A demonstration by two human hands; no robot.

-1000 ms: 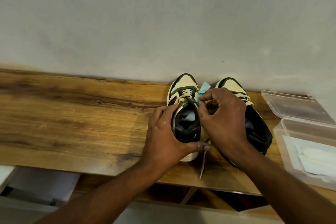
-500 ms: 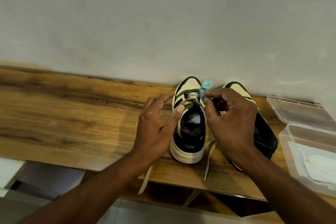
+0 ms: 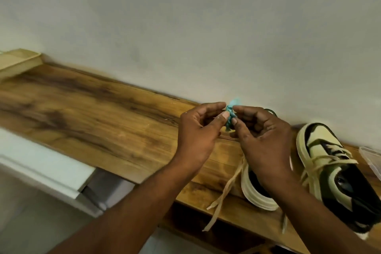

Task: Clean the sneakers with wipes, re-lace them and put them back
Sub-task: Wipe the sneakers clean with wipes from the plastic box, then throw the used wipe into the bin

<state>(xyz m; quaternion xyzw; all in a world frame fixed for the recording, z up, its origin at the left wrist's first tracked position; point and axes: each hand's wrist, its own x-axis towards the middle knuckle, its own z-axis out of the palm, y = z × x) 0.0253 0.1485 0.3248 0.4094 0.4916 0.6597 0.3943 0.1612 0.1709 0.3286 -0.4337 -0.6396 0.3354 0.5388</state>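
Observation:
Two cream, green and black sneakers stand on a wooden shelf (image 3: 103,113) by the wall. The left sneaker (image 3: 255,194) is mostly hidden behind my right wrist; its loose cream laces (image 3: 224,189) hang over the shelf's front edge. The right sneaker (image 3: 334,163) sits beside it with its laces slack. Above the shelf, my left hand (image 3: 198,136) and my right hand (image 3: 261,136) both pinch a small crumpled turquoise wipe (image 3: 230,114) between thumb and fingertips.
A corner of a clear plastic box (image 3: 371,156) shows at the right edge. A white cabinet top (image 3: 47,169) lies below the shelf at the left. A pale wooden ledge (image 3: 16,62) is at the far left, and a plain wall rises behind.
My left hand left the left sneaker and rose to join the right on the turquoise wipe. The view swung left, so the sneakers and box now sit at the right.

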